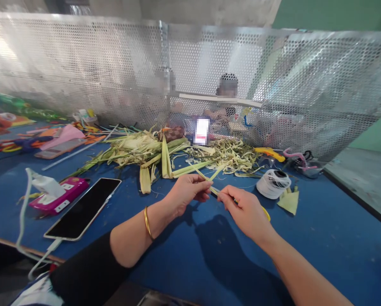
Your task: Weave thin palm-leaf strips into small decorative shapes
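My left hand (187, 192) pinches thin pale green leaf strips (216, 173) over the blue table, thumb against fingers. Close on its right, my right hand (246, 210) is closed on the lower end of the same strips. A yellow curved piece (266, 213) shows past the right hand's far side; whether the hand holds it cannot be made out. Beyond both hands lie a folded pale leaf (166, 159) and a heap of shredded leaves (235, 155). A spool of white thread (273, 183) stands to the right of my right hand, beside a cut leaf piece (288, 200).
On the left are a black-screened phone (83, 210) on a cable and a magenta power strip (61, 195). A perforated metal screen (114, 63) closes off the table's back, with a lit phone (202, 131) before it. A person sits beyond. Yellow-handled scissors (270, 154) lie back right.
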### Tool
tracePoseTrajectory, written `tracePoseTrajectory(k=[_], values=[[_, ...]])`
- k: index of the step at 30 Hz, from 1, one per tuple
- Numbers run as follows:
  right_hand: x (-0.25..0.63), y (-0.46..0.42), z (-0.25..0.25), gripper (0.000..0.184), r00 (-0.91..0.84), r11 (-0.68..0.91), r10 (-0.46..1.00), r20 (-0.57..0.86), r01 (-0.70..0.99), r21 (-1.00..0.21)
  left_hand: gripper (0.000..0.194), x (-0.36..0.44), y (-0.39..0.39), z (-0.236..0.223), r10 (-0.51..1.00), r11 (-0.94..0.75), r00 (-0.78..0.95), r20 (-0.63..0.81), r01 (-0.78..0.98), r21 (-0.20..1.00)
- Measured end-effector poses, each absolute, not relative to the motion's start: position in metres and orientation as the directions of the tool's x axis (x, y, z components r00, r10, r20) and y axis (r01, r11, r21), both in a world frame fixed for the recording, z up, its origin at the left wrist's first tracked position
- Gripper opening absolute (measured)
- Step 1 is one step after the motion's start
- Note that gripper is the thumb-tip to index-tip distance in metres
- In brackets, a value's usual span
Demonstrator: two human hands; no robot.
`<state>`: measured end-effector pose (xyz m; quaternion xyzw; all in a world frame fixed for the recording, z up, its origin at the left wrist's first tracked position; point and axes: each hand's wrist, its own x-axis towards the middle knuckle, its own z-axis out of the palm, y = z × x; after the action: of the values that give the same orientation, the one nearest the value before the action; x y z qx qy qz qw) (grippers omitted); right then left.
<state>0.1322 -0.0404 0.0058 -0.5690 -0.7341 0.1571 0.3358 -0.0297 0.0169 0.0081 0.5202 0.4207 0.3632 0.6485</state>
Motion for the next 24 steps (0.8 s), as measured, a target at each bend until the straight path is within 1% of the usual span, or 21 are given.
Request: tracePoseTrajectory(k=[2, 5, 6, 8, 10, 12, 13, 16, 19, 22, 24], values=[[0.135, -0.038, 0.007, 0.031, -0.09, 0.212, 0.976, 0.2, 0.62, -0.755, 0.013, -0.031, 0.017, 0.01, 0.893, 0.217, 0.409, -0.189, -0.024, 0.976], [0.138, -0.031, 0.004, 0.039, 0.024, 0.059, 0.997, 0.071, 0.333, -0.941, 0.019, -0.031, 0.014, 0.011, 0.841, 0.248, 0.493, -0.222, 0.012, 0.969], [0.138, -0.029, 0.002, 0.038, 0.063, 0.023, 0.997, 0.037, 0.217, -0.976, 0.022, -0.031, 0.014, 0.01, 0.813, 0.257, 0.534, -0.234, 0.032, 0.966], [0.136, -0.026, -0.003, 0.035, 0.113, -0.025, 0.993, -0.024, 0.008, -1.0, 0.031, -0.031, 0.013, 0.008, 0.747, 0.279, 0.61, -0.264, 0.072, 0.958], [0.133, -0.025, -0.008, 0.032, 0.131, -0.031, 0.99, -0.044, -0.104, -0.994, 0.04, -0.029, 0.012, 0.005, 0.701, 0.309, 0.651, -0.292, 0.092, 0.947], [0.13, -0.025, -0.011, 0.03, 0.147, 0.0, 0.989, -0.016, -0.107, -0.994, 0.045, -0.028, 0.011, 0.003, 0.698, 0.323, 0.644, -0.312, 0.106, 0.941], [0.129, -0.025, -0.012, 0.029, 0.153, 0.018, 0.988, 0.005, -0.089, -0.996, 0.044, -0.027, 0.01, 0.003, 0.705, 0.318, 0.634, -0.318, 0.118, 0.941], [0.126, -0.026, -0.013, 0.029, 0.146, 0.043, 0.989, 0.035, -0.049, -0.998, 0.031, -0.024, 0.007, 0.002, 0.733, 0.284, 0.599, -0.322, 0.16, 0.945], [0.125, -0.026, -0.014, 0.03, 0.171, 0.071, 0.983, 0.066, -0.025, -0.997, 0.019, -0.021, 0.004, 0.003, 0.758, 0.28, 0.573, -0.311, 0.145, 0.949], [0.125, -0.025, -0.017, 0.029, 0.28, 0.125, 0.953, 0.118, -0.008, -0.992, 0.015, -0.02, 0.003, 0.004, 0.783, 0.275, 0.553, -0.284, 0.102, 0.956], [0.127, -0.023, -0.018, 0.027, 0.309, 0.148, 0.94, 0.146, 0.018, -0.989, 0.015, -0.021, 0.003, 0.006, 0.793, 0.267, 0.544, -0.275, 0.096, 0.959]])
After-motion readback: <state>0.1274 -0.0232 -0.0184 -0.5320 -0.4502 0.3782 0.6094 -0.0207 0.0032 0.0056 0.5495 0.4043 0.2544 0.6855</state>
